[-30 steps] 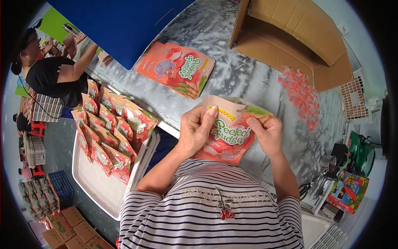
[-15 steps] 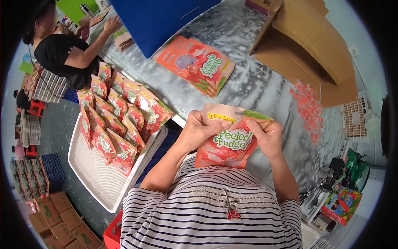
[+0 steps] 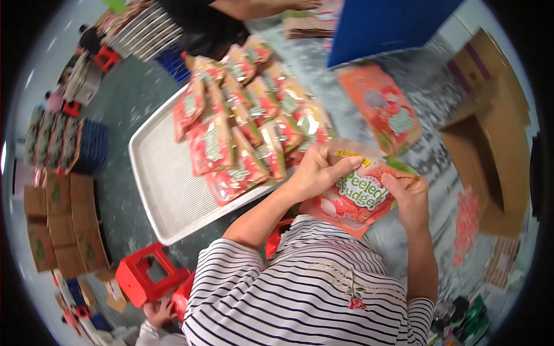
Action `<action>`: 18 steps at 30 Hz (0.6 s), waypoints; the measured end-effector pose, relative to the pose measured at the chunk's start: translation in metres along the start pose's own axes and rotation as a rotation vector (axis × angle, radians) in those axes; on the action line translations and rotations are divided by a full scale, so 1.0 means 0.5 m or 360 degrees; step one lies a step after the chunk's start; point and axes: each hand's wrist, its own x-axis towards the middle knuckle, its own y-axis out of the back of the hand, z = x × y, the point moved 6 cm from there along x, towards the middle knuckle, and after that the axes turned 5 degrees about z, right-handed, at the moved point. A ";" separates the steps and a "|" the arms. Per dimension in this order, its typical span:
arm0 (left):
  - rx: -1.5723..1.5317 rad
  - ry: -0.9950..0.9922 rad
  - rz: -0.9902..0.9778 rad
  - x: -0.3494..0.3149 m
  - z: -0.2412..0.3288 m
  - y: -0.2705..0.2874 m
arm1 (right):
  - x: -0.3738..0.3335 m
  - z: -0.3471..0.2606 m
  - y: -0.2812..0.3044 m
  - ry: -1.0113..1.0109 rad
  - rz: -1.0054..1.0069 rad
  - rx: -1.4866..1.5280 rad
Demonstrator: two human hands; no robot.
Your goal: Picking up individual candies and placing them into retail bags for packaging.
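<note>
A pink and red candy pouch [image 3: 365, 199] is pinched between my two hands in front of my striped shirt. My left hand [image 3: 324, 173] is closed on its upper left edge, thumb across the front. On the upper right edge, near the green corner, my right hand [image 3: 408, 199] grips with thumb and bent fingers. Filled pouches of the same kind [image 3: 212, 144] stand in rows in a white tray [image 3: 158, 216] to the left. Flat pouches [image 3: 384, 109] lie stacked on the marbled table [image 3: 427, 173] beyond my hands.
Pink wrapped candies [image 3: 466, 225] lie at the right, beside an open cardboard box [image 3: 490, 155]. A blue panel [image 3: 392, 32] stands at the back. A co-worker's arm [image 3: 259, 8] reaches over more pouches. At lower left are a red stool [image 3: 144, 282] and another person's hand [image 3: 158, 313].
My view has swung to the left, so the tray and table appear farther right and the red stool now shows. Both hands still hold the pouch, which tilts more.
</note>
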 end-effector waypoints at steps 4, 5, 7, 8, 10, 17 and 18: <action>0.0248 0.0125 0.0240 -0.035 0.079 0.152 | 0.046 0.028 -0.134 -0.0266 -0.0304 0.0219; 0.0316 -0.0018 0.0345 -0.039 0.107 0.193 | 0.054 0.034 -0.177 -0.0239 -0.0410 0.0300; 0.0780 -0.0264 0.0762 -0.073 0.157 0.301 | 0.062 0.041 -0.273 -0.0291 -0.0590 0.0426; 0.0899 -0.0506 0.1022 -0.100 0.180 0.346 | 0.068 0.045 -0.324 -0.0317 -0.0638 0.0539; 0.1226 -0.0576 0.1487 -0.146 0.188 0.417 | 0.104 0.085 -0.405 -0.0382 -0.0851 0.0442; 0.1398 0.0093 0.1245 -0.162 -0.172 0.588 | 0.109 0.179 -0.428 -0.0361 -0.0926 0.0202; 0.1507 0.0110 0.1383 -0.182 -0.209 0.623 | 0.090 0.203 -0.400 -0.0409 -0.0892 0.0220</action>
